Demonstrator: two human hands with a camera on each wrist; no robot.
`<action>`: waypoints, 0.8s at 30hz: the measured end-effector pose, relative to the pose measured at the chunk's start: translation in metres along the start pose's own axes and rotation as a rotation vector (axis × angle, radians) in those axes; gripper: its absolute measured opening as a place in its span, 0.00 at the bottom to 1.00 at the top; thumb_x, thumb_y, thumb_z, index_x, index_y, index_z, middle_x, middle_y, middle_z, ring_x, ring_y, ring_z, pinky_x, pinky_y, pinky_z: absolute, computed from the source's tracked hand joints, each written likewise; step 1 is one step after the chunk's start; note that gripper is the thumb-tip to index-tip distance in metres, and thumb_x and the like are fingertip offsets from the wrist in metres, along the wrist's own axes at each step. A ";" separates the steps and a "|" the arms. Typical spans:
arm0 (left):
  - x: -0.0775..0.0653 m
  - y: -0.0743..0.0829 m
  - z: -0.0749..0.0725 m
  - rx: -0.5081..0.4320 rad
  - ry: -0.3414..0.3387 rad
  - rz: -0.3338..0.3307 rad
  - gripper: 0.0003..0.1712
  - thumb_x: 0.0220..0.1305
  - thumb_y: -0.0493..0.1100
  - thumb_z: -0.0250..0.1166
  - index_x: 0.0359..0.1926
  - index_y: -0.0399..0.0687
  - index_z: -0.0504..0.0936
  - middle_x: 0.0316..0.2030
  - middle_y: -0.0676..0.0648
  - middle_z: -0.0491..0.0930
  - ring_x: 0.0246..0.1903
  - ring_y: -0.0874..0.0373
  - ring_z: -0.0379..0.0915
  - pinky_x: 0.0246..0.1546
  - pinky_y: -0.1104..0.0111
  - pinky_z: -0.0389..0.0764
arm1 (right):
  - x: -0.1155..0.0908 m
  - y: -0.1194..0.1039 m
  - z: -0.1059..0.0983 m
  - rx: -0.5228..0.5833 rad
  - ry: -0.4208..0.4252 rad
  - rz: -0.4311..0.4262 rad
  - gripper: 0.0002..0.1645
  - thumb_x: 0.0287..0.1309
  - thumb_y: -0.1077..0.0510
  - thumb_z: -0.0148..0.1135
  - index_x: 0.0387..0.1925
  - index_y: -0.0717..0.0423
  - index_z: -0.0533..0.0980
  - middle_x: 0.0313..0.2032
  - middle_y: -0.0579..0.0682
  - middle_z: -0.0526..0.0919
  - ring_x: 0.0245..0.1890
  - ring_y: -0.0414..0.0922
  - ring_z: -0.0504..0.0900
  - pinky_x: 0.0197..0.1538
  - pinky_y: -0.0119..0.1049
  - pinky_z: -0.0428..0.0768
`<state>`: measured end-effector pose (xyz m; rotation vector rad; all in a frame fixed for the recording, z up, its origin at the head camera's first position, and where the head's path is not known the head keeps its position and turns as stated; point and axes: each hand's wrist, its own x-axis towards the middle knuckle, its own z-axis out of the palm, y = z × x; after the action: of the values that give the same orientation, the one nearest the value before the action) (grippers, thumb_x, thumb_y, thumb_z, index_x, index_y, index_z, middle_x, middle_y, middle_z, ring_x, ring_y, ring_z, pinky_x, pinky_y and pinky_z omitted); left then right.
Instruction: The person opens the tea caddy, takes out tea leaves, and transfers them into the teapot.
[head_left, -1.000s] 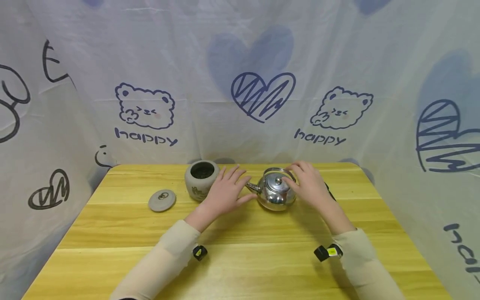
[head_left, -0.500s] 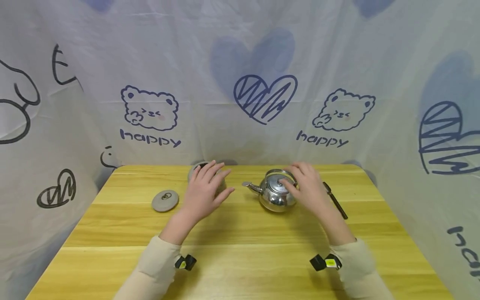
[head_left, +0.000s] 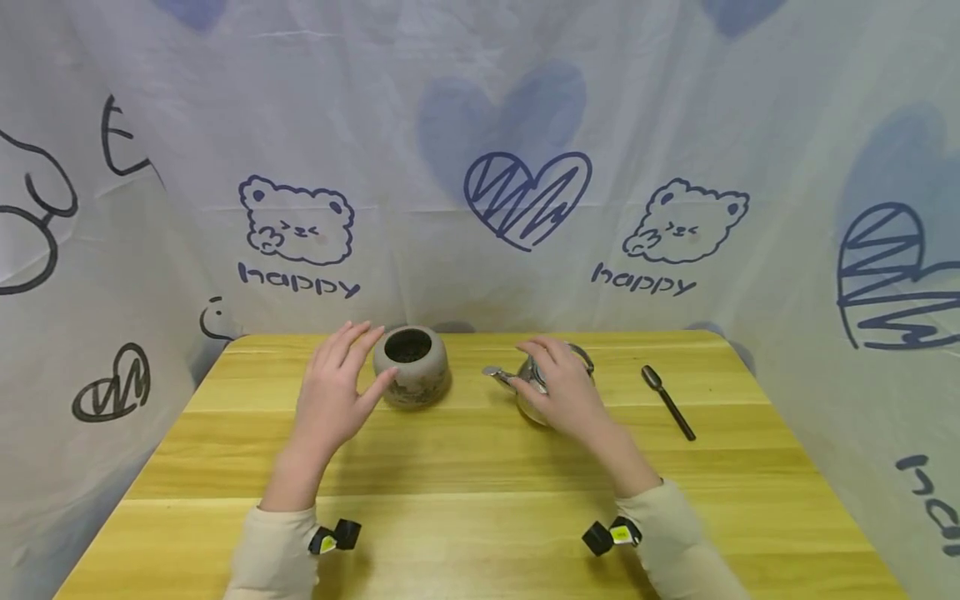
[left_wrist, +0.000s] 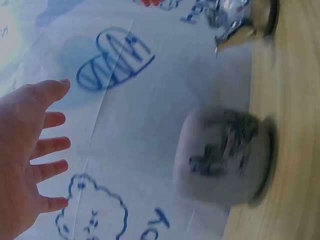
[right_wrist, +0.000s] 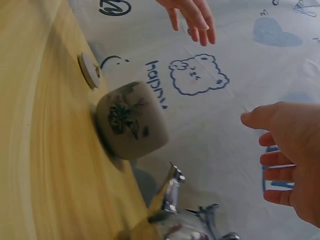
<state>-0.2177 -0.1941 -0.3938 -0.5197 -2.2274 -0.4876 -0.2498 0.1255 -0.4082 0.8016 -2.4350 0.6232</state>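
Note:
A squat grey jar [head_left: 423, 383] with a dark picture on its side stands uncapped at the back of the table. My left hand [head_left: 333, 396] hovers just left of it, fingers extended and thumb apart, holding nothing. That hand hides the jar's round lid in the head view, but the lid [right_wrist: 89, 70] shows lying on the table in the right wrist view. To the jar's right is a shiny metal kettle [head_left: 531, 408], its spout toward the jar. Raised in front of the kettle, my right hand [head_left: 561, 387] is empty with loosely bent fingers and covers much of it.
A dark long-handled spoon [head_left: 670, 406] lies right of the kettle. The wooden table [head_left: 465, 517] ends at the back against a white printed curtain [head_left: 420, 275], which also hangs along both sides.
My left hand has moved left, past the jar and over the lid's place. My right hand has shifted left from the kettle's right side, uncovering the spoon. Jar and kettle stay put.

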 end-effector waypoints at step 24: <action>-0.046 -0.093 0.011 -0.005 -0.014 -0.290 0.28 0.57 0.43 0.71 0.57 0.37 0.78 0.54 0.34 0.78 0.56 0.35 0.69 0.61 0.42 0.65 | 0.062 -0.028 0.094 -0.065 -0.338 0.137 0.58 0.57 0.27 0.56 0.75 0.57 0.52 0.76 0.55 0.52 0.78 0.53 0.47 0.77 0.49 0.52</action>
<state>-0.2434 -0.2765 -0.4518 -0.2015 -2.3265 -0.6400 -0.3052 0.0276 -0.4375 0.7698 -2.8207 0.4871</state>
